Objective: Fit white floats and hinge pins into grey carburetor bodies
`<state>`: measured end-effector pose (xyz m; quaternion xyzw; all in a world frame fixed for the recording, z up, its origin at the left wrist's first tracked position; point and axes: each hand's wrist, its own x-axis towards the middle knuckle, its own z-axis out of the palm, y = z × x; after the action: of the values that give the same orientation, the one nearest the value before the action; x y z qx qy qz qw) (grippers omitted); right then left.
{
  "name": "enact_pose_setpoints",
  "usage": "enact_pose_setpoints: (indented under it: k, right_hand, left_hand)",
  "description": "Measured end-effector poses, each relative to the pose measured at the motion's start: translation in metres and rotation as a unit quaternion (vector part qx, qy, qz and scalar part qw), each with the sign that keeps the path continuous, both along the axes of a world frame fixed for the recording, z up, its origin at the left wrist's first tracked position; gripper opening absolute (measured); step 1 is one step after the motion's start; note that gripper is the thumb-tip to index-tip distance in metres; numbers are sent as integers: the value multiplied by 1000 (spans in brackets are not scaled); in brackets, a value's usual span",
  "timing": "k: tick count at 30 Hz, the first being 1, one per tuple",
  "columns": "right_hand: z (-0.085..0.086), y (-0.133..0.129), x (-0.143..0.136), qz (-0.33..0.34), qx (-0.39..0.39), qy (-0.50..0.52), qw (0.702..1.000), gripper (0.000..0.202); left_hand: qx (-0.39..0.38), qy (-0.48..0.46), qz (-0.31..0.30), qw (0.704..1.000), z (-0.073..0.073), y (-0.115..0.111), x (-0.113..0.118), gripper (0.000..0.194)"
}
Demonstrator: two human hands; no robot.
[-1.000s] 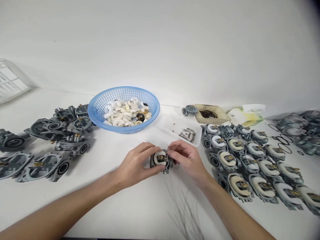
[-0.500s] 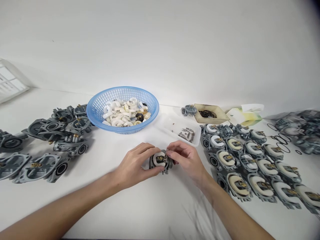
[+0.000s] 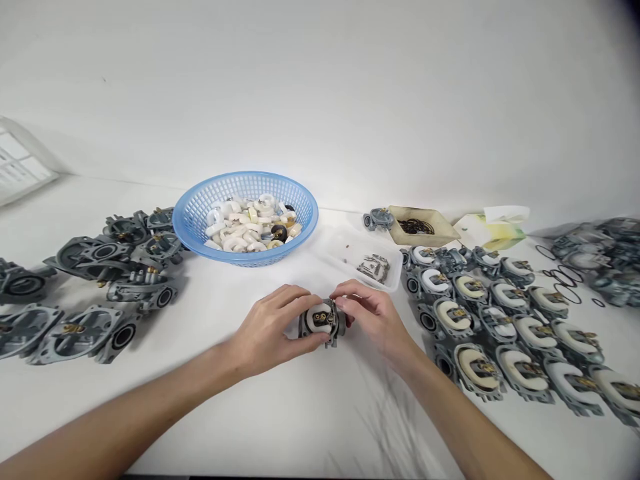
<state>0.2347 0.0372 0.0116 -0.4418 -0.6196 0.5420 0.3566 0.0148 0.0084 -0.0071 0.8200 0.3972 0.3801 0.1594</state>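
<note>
A small grey carburetor body (image 3: 321, 323) with a white float on top rests on the white table (image 3: 280, 413) in front of me. My left hand (image 3: 267, 330) grips it from the left side. My right hand (image 3: 373, 317) meets it from the right, thumb and forefinger pinched at the float's hinge; whatever they pinch is too small to make out. Both forearms reach in from the bottom edge.
A blue basket (image 3: 190, 217) of white floats stands behind. A clear tray (image 3: 345, 250) with small metal parts and a beige dish (image 3: 445, 237) of black rings lie right of it. Bare carburetor bodies (image 3: 95, 287) crowd the left, floated ones (image 3: 500, 327) the right.
My right fingers have closed in slightly onto the float's hinge. The left hand and the carburetor body have barely moved.
</note>
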Motion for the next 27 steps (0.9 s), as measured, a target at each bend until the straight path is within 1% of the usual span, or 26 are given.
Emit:
enact_pose_setpoints:
  k: [5,11,15,20,27]
  right_hand:
    - [0,0,0,-3,-12,-5,1000,20]
    - [1,-1,0,6,-44,-1,999,24]
    - [2,-1,-1,11,-51,-4,999,25]
    - [2,0,-1,12,-47,-6,999,25]
    - [4,-4,-1,18,-36,-38,998,24]
  left_hand:
    - [-4,-6,5,1000,-1,0,0,36]
    - [-10,-9,8,1000,-1,1,0,36]
    - [-12,-6,6,1000,-1,1,-1,37]
    - [-11,-1,5,1000,-1,1,-1,36]
    - [-10,-1,7,1000,0,1,-1,35]
